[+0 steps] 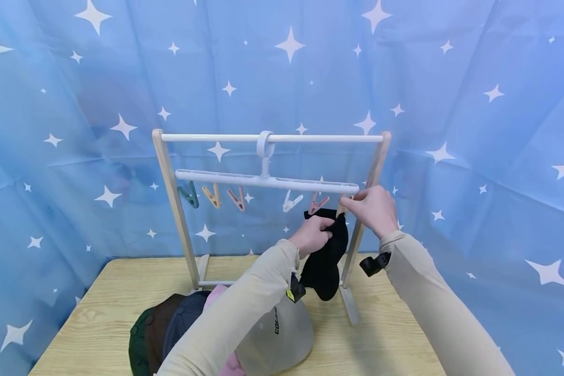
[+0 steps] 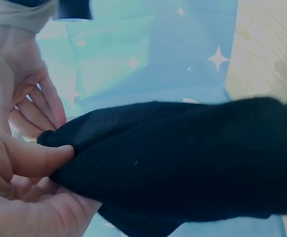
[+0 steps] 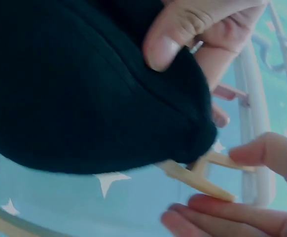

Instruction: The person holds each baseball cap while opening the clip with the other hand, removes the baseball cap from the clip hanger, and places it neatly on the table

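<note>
A black cap (image 1: 326, 261) hangs below the right end of a white clip hanger (image 1: 305, 185). My left hand (image 1: 312, 235) pinches the cap's upper edge between thumb and fingers, as the left wrist view shows close up. Up at the hanger's end, my right hand (image 1: 375, 208) holds a beige clothespin (image 3: 207, 185), thumb on one handle and fingers against the other. The clothespin's tips meet the cap's gathered edge (image 3: 202, 140); how deeply they bite is hidden. Beside it on the hanger is a pink clothespin (image 1: 317, 203), close to the cap.
More clothespins hang along the bar: white (image 1: 292, 201), pink (image 1: 237, 198), yellow (image 1: 212, 196) and green (image 1: 189, 195). A wooden-legged rack (image 1: 216, 138) carries the hanger. Several caps, including a grey one (image 1: 291, 334) and a green one (image 1: 138, 344), lie overlapped on the wooden table (image 1: 89, 313).
</note>
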Demonstrator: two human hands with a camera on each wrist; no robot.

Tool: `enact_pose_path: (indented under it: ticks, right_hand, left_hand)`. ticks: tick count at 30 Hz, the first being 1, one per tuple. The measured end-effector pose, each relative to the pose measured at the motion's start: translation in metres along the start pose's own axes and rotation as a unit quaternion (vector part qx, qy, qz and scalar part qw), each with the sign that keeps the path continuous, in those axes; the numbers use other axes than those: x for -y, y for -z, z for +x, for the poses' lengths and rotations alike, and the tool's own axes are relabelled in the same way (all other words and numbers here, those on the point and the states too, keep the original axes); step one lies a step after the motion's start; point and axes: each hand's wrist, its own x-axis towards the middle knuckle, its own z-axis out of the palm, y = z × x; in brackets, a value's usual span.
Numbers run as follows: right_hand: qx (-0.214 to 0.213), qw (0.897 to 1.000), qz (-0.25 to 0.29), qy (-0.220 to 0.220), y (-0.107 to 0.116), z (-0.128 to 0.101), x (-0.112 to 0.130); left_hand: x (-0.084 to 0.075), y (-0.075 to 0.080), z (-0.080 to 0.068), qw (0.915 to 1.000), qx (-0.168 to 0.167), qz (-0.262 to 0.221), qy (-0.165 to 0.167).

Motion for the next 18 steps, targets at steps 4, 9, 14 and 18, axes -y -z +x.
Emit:
enact_pose_path:
  ticks: [4,9,14,18]
  right_hand:
    - [-0.037,0.999,0.038,-0.01,-0.005,0.0,-0.004]
    - [-0.041,0.995,0.083,-0.045,-0.002,0.007,-0.005]
    - [-0.034,0.991,0.103,-0.081,-0.001,0.013,-0.008]
    - [-0.03,0.986,0.139,-0.092,-0.007,0.012,-0.012]
  left_hand:
    - [-0.002,-0.003,-0.003,0.9999,-0.003,0.014,0.007]
    - [0.002,-0.006,-0.008,0.9995,0.003,0.017,0.027]
    - [0.014,-0.006,-0.018,0.9985,0.009,-0.035,0.042]
    - [0.023,-0.006,-0.03,0.9962,0.011,-0.071,0.049]
